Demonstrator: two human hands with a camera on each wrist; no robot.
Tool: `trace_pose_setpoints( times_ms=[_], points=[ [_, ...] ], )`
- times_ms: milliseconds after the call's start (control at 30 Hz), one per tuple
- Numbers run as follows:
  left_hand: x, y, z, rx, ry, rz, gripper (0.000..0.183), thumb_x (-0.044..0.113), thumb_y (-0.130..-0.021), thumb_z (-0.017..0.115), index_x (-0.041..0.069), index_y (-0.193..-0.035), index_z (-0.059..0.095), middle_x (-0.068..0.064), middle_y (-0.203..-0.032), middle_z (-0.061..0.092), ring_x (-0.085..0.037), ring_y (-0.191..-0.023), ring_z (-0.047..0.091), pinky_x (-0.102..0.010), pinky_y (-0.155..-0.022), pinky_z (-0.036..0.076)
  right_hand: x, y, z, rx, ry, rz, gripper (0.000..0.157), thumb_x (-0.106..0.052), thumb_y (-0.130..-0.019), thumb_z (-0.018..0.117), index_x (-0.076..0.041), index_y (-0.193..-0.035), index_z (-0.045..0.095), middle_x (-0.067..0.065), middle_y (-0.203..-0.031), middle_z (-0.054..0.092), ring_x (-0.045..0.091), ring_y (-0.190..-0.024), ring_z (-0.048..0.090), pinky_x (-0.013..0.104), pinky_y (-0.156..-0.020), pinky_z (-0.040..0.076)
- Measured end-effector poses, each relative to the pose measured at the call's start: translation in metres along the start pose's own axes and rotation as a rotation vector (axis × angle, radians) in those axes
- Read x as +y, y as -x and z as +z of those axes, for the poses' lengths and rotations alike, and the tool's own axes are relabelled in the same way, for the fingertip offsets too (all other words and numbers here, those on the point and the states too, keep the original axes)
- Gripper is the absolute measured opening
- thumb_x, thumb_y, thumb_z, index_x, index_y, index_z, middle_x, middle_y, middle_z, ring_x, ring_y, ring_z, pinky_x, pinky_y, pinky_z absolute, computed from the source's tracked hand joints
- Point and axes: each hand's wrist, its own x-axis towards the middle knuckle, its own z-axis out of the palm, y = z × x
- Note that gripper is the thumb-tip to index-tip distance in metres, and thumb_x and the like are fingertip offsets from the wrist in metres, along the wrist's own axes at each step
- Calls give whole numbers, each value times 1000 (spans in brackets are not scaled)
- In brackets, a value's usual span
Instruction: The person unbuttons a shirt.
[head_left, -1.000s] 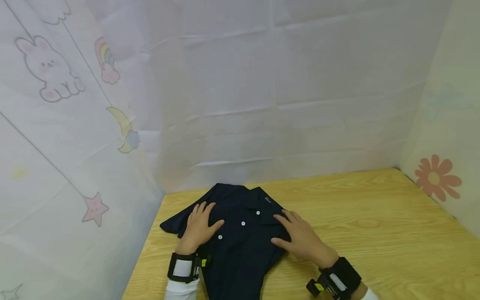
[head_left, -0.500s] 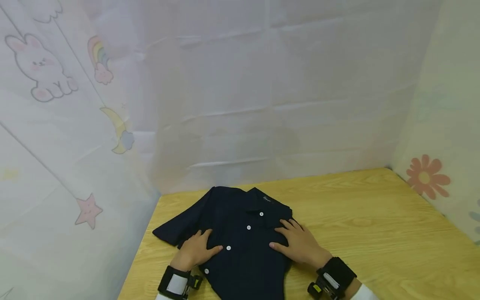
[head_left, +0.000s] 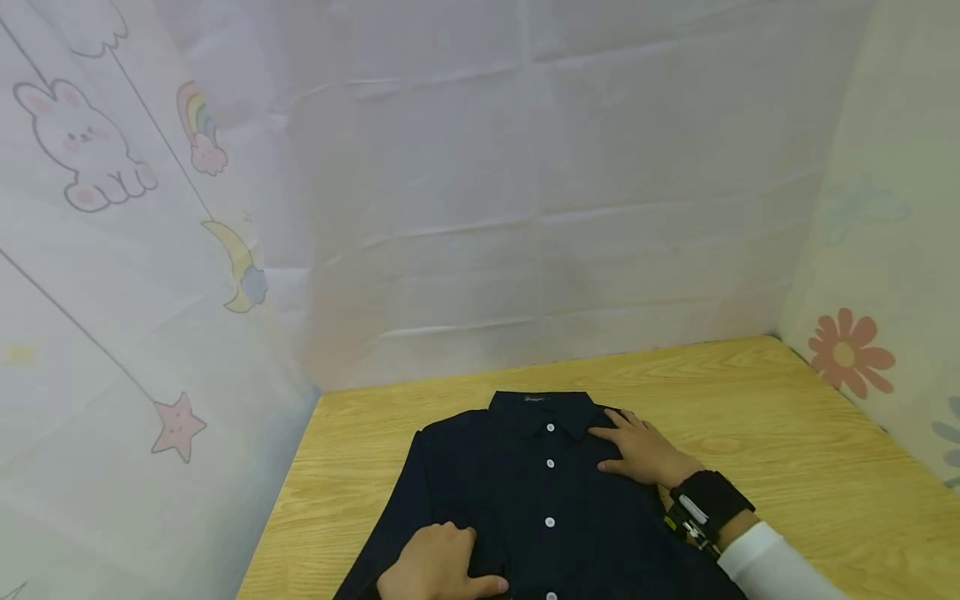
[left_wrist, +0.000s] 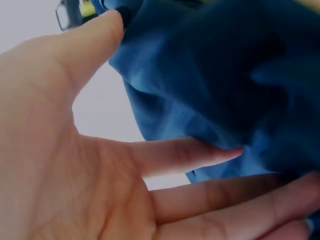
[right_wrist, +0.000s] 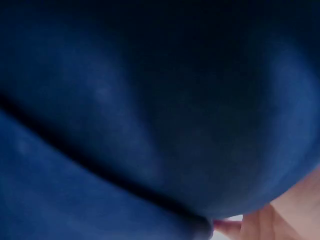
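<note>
A dark navy button-up shirt (head_left: 510,500) lies front up on the wooden table, its collar (head_left: 517,413) toward the back wall and white buttons (head_left: 550,522) down the middle. My right hand (head_left: 648,450) rests with spread fingers on the shoulder at the right of the collar. Low in the head view, my left hand (head_left: 438,565) is over the left part of the shirt front, thumb pointing right. The left wrist view shows its thumb apart and its long fingers (left_wrist: 185,156) fairly straight against the cloth (left_wrist: 200,90). Blurred cloth (right_wrist: 150,100) hides most of the right hand in its wrist view.
The light wooden table (head_left: 750,417) reaches back to a pale fabric wall (head_left: 450,208). Side walls with printed drawings, such as a rabbit (head_left: 86,146) and a red flower (head_left: 851,354), border it. Black wrist straps (head_left: 712,504) with small cameras are worn on the arms.
The shirt has turned upright, its collar now facing the back wall, and its body spreads wider. My left hand has come down toward the near edge; the right has moved up to the shoulder.
</note>
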Motion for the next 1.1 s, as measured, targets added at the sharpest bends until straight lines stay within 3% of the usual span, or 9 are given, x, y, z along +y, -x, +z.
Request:
trace_pose_setpoints(
  times_ms=[100, 167, 333, 433, 600, 700, 767, 933, 1100],
  points=[
    [4, 0, -4, -36, -3, -2, 65, 68, -83, 71, 4, -90, 74, -8, -75, 70, -19, -69, 68, -35, -66, 57, 0, -1, -4, -27, -9, -14, 63, -39, -88, 81, -6, -139, 64, 37, -151, 44, 64, -137, 40, 76, -104, 36],
    [3, -1, -14, -32, -7, 14, 66, 70, -86, 67, 6, -100, 76, -8, -82, 73, -21, -75, 71, -36, -69, 58, -4, -2, -7, -27, -11, -32, 63, -41, -89, 79, -5, -139, 64, 37, -150, 46, 62, -136, 42, 75, -103, 39],
    [11, -18, -59, 122, -30, 103, 64, 64, -95, 60, 12, -132, 68, -6, -107, 78, -22, -93, 75, -39, -75, 61, -30, -9, -29, 55, -42, -71, 61, -43, -96, 71, -1, -139, 62, 35, -146, 50, 58, -134, 48, 72, -105, 41],
    [23, -41, -73, 210, -68, 124, 58, 55, -99, 61, 14, -140, 63, -6, -124, 74, -24, -109, 73, -41, -87, 60, -49, -19, -34, 74, -65, -83, 55, -37, -100, 67, -2, -142, 60, 34, -149, 49, 57, -137, 46, 72, -107, 39],
    [41, -101, -57, 273, -152, 108, 50, 42, -105, 58, 14, -146, 58, -8, -142, 65, -29, -129, 63, -45, -100, 56, -64, -40, -18, 62, -31, -62, 47, -27, -102, 66, -3, -141, 61, 31, -149, 51, 56, -139, 45, 72, -108, 39],
    [42, -136, -40, 293, -147, 69, 46, 33, -106, 59, 13, -147, 57, -8, -145, 62, -29, -132, 61, -46, -102, 55, -66, -53, -5, 70, 4, -7, 43, -24, -101, 68, -4, -139, 63, 29, -149, 53, 54, -139, 46, 71, -109, 38],
    [38, -151, -28, 288, -126, 38, 45, 31, -105, 60, 13, -147, 58, -7, -146, 62, -30, -132, 60, -46, -102, 54, -67, -58, 3, 98, 34, 17, 39, -22, -97, 72, -6, -133, 67, 26, -144, 57, 51, -136, 50, 69, -108, 39],
    [30, -162, -3, 264, -53, 30, 43, 30, -103, 64, 12, -142, 62, -7, -141, 64, -31, -127, 62, -47, -99, 55, -67, -58, 21, 184, 116, 30, 24, -17, -86, 84, -10, -107, 76, 16, -118, 71, 42, -116, 63, 63, -103, 44],
    [28, -158, 1, 386, 36, 125, 37, 27, -103, 65, 10, -136, 66, -9, -136, 67, -31, -122, 66, -45, -96, 57, -68, -53, 21, 318, 91, -16, 13, -11, -84, 84, -13, -91, 73, 10, -106, 73, 37, -107, 65, 60, -100, 47]
  ],
)
